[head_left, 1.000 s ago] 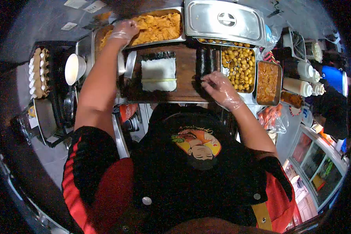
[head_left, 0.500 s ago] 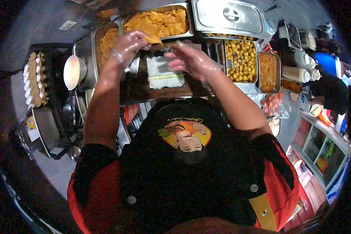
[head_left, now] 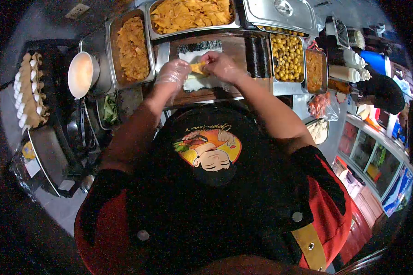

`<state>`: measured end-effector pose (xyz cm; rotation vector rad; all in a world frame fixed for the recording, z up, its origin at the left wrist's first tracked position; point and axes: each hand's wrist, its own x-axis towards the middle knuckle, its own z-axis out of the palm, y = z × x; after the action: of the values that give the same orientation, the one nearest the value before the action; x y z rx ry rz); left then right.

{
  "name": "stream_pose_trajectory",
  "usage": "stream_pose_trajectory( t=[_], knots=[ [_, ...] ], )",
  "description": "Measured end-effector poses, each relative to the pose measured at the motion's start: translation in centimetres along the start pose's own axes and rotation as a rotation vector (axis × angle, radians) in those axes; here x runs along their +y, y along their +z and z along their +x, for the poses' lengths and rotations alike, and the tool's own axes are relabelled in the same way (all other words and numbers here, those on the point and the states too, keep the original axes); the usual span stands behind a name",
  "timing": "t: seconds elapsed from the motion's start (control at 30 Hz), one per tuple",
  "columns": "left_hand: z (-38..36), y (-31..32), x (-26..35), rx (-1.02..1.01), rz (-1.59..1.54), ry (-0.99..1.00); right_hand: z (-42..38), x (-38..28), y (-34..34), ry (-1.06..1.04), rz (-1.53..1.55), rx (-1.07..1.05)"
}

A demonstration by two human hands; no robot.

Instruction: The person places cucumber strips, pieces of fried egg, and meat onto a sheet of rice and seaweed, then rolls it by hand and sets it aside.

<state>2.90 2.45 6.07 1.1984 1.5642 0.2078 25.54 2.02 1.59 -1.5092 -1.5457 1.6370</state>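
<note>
My left hand (head_left: 173, 73) and my right hand (head_left: 224, 67), both in clear plastic gloves, pinch the two ends of a flat orange-yellow food slice (head_left: 197, 68). It hangs just over a bed of white rice (head_left: 202, 84) spread on a black seaweed sheet (head_left: 198, 46). A pale strip crosses the rice, partly covered by the slice and my fingers. Under the sheet is a brown board (head_left: 234, 45). To the right of my right hand lie dark seaweed rolls (head_left: 258, 57).
Behind the board stands a tray of orange-yellow slices (head_left: 190, 16); left of it, a pan of orange-brown filling (head_left: 133, 50). Small round yellow-brown items (head_left: 287, 57) fill a pan at right, beside a reddish one (head_left: 316, 68). A saucepan (head_left: 83, 74) and eggs (head_left: 25, 91) are at left.
The slice, held by my left hand near the tray, has come down over the rice. My right hand has moved in and closed on its other end. The view has shifted slightly.
</note>
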Motion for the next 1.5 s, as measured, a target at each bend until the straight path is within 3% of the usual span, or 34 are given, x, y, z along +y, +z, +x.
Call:
stream_pose_trajectory(
  t=[0.03,0.13,0.27,0.33,0.47,0.57,0.6,0.67,0.77,0.83,0.93,1.0,1.07,1.13,1.2,1.27,1.33,1.5],
  knots=[
    [3.2,1.3,-4.7,0.063,0.090,0.064,0.7,1.6,1.1,-0.002,0.043,0.008],
    [2.1,0.8,-4.3,0.087,0.332,0.066,0.0,-1.0,1.8,0.022,-0.201,-0.015],
    [3.4,0.8,-6.2,0.060,0.403,0.050,1.3,-0.6,3.3,-0.049,-0.343,-0.062],
    [3.8,1.0,-6.4,0.025,0.516,-0.044,1.1,-1.9,3.3,-0.050,-0.451,-0.090],
    [2.0,0.6,-7.0,0.064,0.450,0.023,1.3,-2.9,2.6,-0.130,-0.714,-0.130],
    [1.6,0.4,-7.3,0.021,0.449,0.037,0.5,-5.1,1.7,-0.064,-0.872,-0.221],
    [1.9,0.5,-8.1,0.029,0.456,0.049,0.8,-3.7,1.8,-0.064,-0.872,-0.221],
    [2.3,0.5,-9.2,0.038,0.464,0.063,1.7,0.7,2.2,-0.337,-0.678,-0.114],
    [2.3,0.5,-9.5,0.070,0.472,0.141,0.8,-1.8,2.1,-0.294,-0.796,-0.232],
    [1.2,0.2,-8.1,0.154,0.508,0.209,0.6,-1.2,2.4,-0.316,-0.733,-0.177],
    [-1.3,-0.6,-3.7,0.079,0.436,0.261,-0.1,-2.3,1.5,-0.334,-0.666,-0.120],
    [-1.8,-0.9,-1.7,0.091,0.420,0.346,-1.8,-5.8,0.0,-0.211,-0.663,-0.057],
    [-0.1,-1.1,-0.5,0.186,0.201,0.564,-1.4,-3.0,-0.6,-0.174,-0.628,0.005],
    [4.5,-3.1,2.5,0.219,0.364,0.572,-1.5,-1.6,-1.9,-0.138,-0.591,0.072],
    [8.5,-6.1,7.1,0.281,0.577,0.450,-1.7,-1.4,-3.0,-0.073,-0.489,0.041],
    [17.8,-7.4,4.3,0.473,0.858,0.725,-2.7,-2.0,-3.4,-0.097,-0.527,0.057],
    [17.9,-7.7,6.7,0.472,0.851,0.667,-3.1,-1.3,-3.5,-0.061,-0.485,0.065],
    [21.2,-8.2,7.3,0.466,0.868,0.474,-5.2,-0.2,-3.5,-0.247,-0.546,0.147]
  ],
)
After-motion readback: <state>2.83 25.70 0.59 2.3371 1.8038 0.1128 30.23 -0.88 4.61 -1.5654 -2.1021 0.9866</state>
